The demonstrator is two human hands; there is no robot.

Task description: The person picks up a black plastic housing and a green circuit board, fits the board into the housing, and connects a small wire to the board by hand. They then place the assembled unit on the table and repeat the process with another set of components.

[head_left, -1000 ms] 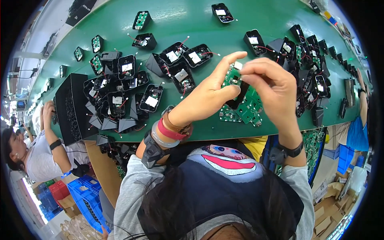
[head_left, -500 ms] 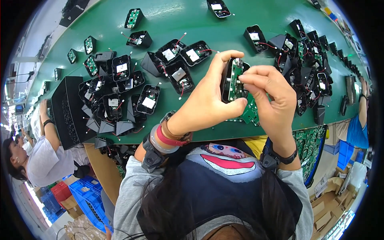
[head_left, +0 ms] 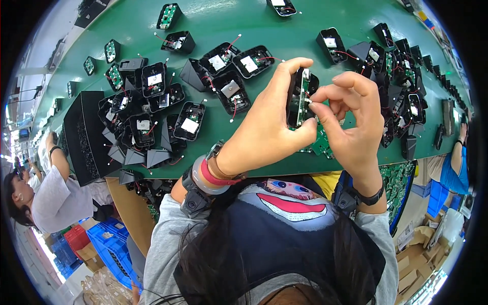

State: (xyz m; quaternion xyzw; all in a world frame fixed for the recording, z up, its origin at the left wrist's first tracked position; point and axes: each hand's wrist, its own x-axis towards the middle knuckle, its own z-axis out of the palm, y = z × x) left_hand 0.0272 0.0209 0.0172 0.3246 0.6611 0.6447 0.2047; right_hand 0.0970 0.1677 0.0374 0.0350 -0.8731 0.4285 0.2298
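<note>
Above the near edge of the table, my left hand [head_left: 272, 119] holds a black plastic housing [head_left: 293, 104], its fingers and thumb wrapped around the sides. A green circuit board [head_left: 303, 91] stands edge-on at the housing's opening, tilted more upright than flat. My right hand [head_left: 353, 109] is at the board's right side, thumb and index finger pinched together by a small white connector on it. What lies between these fingertips is too small to make out. Beneath my hands, loose green circuit boards [head_left: 322, 145] lie on the table, partly hidden.
Black housings with red wires and white plugs form a left cluster [head_left: 142, 124] and a right cluster [head_left: 406, 71]. A black foam-lined box [head_left: 84, 137] stands at the table's left edge. Co-workers' arms reach in at both sides. More boards [head_left: 401, 188] fill a container by my right elbow.
The housing has turned, so the board shows more edge-on. My right hand has shifted slightly right, its other fingers lifting and spreading, while thumb and index stay at the board.
</note>
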